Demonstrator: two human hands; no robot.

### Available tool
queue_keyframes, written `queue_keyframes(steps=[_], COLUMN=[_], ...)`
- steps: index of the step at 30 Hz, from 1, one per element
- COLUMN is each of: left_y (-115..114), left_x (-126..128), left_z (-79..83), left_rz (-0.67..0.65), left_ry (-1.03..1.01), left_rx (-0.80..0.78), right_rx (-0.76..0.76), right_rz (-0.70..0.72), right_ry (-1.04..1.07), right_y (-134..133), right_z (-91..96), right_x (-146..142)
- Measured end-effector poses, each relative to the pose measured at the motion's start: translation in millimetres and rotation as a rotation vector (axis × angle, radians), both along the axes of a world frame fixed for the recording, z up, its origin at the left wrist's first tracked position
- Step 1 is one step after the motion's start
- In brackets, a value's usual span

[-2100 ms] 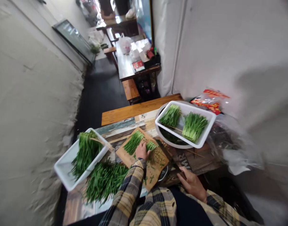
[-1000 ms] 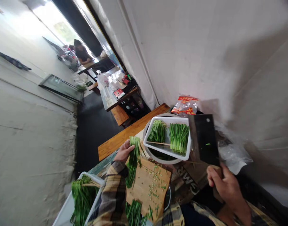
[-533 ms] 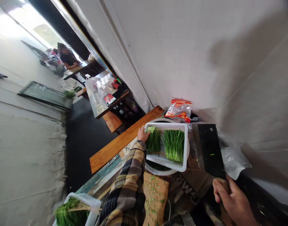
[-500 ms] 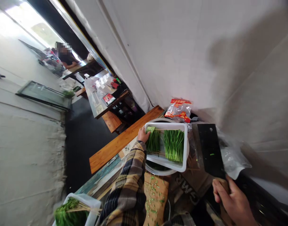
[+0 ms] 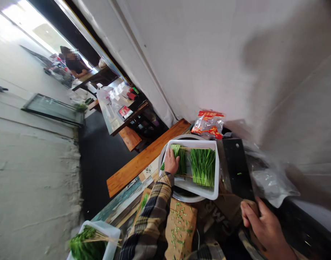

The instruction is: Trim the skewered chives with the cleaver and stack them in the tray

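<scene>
My left hand (image 5: 171, 162) rests at the left side of a white plastic tray (image 5: 216, 169), fingers stretched out and thumb apart, against a row of green chives (image 5: 183, 161) on thin sticks. A second skewered bundle of chives (image 5: 203, 167) lies in the tray's right half. The tray sits over a round metal basin (image 5: 186, 196). My right hand (image 5: 265, 225) is wrapped round the wooden handle of a cleaver (image 5: 237, 166). Its dark, wide blade points up and away, with a green scrap stuck on it. Below the tray, chopped green bits lie on a wooden cutting board (image 5: 181, 231).
Another white tray (image 5: 115, 234) with skewered greens stands at the lower left. A red and clear plastic bag (image 5: 209, 124) lies by the wall, and a clear bag (image 5: 274, 184) is right of the cleaver. Beyond are a wooden bench (image 5: 146, 159) and a seated person (image 5: 73, 65).
My left hand has shifted from the tray's left rim inward onto the chives. My right hand still holds the cleaver, nearly unmoved. More greens show on the board beside my left sleeve.
</scene>
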State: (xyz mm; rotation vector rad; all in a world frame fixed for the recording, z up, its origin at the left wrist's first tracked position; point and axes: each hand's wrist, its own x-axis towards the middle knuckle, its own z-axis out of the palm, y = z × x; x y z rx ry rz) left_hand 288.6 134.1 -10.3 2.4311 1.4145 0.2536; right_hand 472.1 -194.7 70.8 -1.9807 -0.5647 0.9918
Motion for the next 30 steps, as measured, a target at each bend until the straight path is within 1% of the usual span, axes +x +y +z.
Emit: queue_keyframes(steps=[3,6,9,12,15,17,19,21,23,26,28,30], left_y=[-6.2,-6.6,-0.7,8.4,16.8,19.9,20.2,18.4,16.4,16.1,18.1,20.7], left_x=[6.9,8.4,4.5,-5.4,-20.8,-32.2,-42.0,-48.3,-51.0,-51.1,-50.3,-49.3], left_z=[-3.2,-2.8,2.8,12.5,22.5,28.2,32.7,35.7,37.5,39.2,41.2,44.3], left_rz=[0.008,0.025,0.004,0.005,0.109,0.215,0.291,0.311,0.308,0.321,0.320,0.287], left_ry=[0.036,0.032,-0.045,-0.183,-0.286,-0.293,-0.262,-0.221,-0.198,-0.178,-0.179,-0.194], left_rx=[-0.005,-0.041,-0.096,-0.104,-0.106,-0.153,-0.213,-0.260,-0.290,-0.332,-0.344,-0.348], right_rx=[0.009,0.040,0.090,0.121,0.187,0.238,0.264,0.263,0.257,0.270,0.288,0.306], right_rz=[0.008,0.018,0.012,-0.030,-0.080,-0.110,-0.174,-0.263,-0.320,-0.299,-0.262,-0.227], right_ry=[0.011,0.000,-0.004,0.004,0.070,0.148,0.234,0.313,0.366,0.373,0.316,0.259], right_y=[0.1,2.1,5.0,7.2,11.0,16.3,24.0,32.9,41.6,52.6,59.4,66.3], right_z=[1.6,6.3,13.0,21.0,30.1,35.0,36.8,34.1,27.1,13.7,6.3,1.9], right_x=[-2.1,-4.7,-7.2,-6.6,-3.2,-1.0,0.1,0.0,-0.9,-2.2,-2.9,-4.0])
